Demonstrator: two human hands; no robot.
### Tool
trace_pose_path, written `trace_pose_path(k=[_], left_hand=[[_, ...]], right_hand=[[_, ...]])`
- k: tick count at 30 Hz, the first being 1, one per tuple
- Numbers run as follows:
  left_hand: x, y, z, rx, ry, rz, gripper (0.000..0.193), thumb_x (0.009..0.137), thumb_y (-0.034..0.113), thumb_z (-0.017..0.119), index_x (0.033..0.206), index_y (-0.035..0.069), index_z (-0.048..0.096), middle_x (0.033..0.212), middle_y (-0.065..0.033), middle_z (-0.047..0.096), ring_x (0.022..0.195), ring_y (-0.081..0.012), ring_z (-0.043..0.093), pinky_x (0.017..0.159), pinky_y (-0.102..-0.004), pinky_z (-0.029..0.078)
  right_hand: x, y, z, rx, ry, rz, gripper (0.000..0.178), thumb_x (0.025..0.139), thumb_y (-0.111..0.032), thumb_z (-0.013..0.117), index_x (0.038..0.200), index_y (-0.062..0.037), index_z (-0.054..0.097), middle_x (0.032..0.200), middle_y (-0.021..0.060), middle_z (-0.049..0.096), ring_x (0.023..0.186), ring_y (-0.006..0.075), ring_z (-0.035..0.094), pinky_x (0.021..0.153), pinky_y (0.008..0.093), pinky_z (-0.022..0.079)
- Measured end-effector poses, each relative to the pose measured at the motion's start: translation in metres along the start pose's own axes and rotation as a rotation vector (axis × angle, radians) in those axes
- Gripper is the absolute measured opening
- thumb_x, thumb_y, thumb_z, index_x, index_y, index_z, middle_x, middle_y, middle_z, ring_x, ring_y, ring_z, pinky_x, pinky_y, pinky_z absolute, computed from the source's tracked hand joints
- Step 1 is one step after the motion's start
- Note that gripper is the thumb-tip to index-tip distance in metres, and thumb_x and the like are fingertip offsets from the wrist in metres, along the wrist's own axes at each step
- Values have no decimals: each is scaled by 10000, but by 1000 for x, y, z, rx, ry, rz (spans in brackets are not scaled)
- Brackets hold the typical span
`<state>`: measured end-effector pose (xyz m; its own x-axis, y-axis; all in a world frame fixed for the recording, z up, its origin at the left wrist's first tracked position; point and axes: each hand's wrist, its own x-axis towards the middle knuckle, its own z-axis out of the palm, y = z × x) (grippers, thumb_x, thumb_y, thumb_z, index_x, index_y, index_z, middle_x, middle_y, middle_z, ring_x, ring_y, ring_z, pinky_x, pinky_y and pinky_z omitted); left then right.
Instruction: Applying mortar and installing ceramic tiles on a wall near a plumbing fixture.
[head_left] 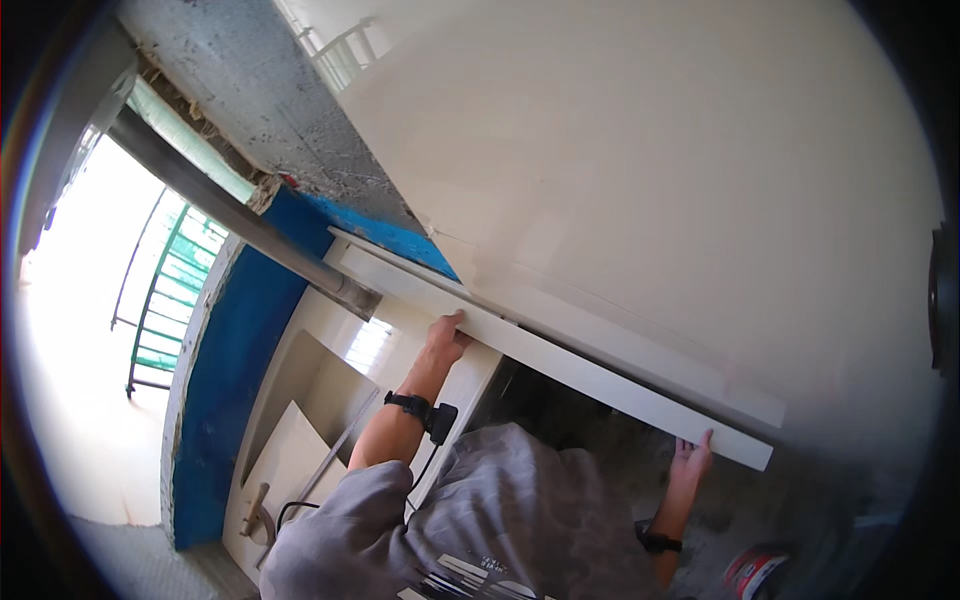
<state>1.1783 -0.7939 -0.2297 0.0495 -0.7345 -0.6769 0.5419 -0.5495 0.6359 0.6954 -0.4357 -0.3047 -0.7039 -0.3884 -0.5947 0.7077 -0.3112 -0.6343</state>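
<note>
Against the big, smooth, cream-white panel (650, 170) that fills the upper right of the view, a long, flat, white-painted board (560, 365) runs on a slant from upper left to lower right, held up by both of the person's hands. The left hand (445, 335) is raised to the board's lower edge near its middle, fingers curled over the edge and pressing on it, the forearm in a grey sleeve with a black wrist strap (410, 404) and a small black device hanging from it. The right hand (692, 458) grips the board close to its lower right end, fingertips hooked onto the face and thumb beneath; a black band (658, 542) circles that wrist. Behind the board's upper end a blue-painted wall strip (235, 370) and a grey metal pipe (230, 210) cross the frame, with a green railing (170, 290) in bright daylight at far left. A red and white container (752, 572) sits low on the right.
</note>
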Motion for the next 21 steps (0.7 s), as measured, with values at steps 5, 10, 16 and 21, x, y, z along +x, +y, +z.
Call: trace_pose_path(k=[5, 10, 16, 21], left_hand=[[3, 8, -4, 21, -21, -45, 358, 1023, 125, 574, 1336, -36, 510, 1254, -203, 583, 1131, -388, 623, 996, -563, 565], [5, 9, -4, 41, -50, -33, 343, 1022, 130, 583, 1325, -21, 530, 1245, -189, 587, 1114, -369, 624, 982, -539, 569], [18, 11, -7, 7, -85, -73, 308, 1034, 121, 570, 1326, 26, 548, 1242, -149, 606, 1134, -337, 620, 1005, -525, 558], [17, 10, -12, 4, -63, -40, 313, 1037, 121, 582, 1337, 40, 543, 1250, -124, 611, 1145, -318, 621, 1025, -522, 545]], right_hand=[[0, 4, 11, -27, -28, 1, 574, 1040, -339, 626, 1484, -20, 452, 1535, 182, 462, 1439, 382, 421, 1204, 553, 349], [-1, 3, 24, -17, -6, 2, 578, 1044, -337, 619, 1488, -11, 445, 1530, 188, 468, 1440, 380, 421, 1204, 564, 344], [4, 6, 22, -21, -19, 7, 595, 1047, -348, 610, 1500, -8, 429, 1540, 188, 462, 1444, 372, 418, 1204, 564, 343], [8, 11, 25, -30, 10, 26, 590, 1049, -346, 608, 1502, -12, 430, 1547, 176, 452, 1434, 362, 427, 1191, 546, 366]])
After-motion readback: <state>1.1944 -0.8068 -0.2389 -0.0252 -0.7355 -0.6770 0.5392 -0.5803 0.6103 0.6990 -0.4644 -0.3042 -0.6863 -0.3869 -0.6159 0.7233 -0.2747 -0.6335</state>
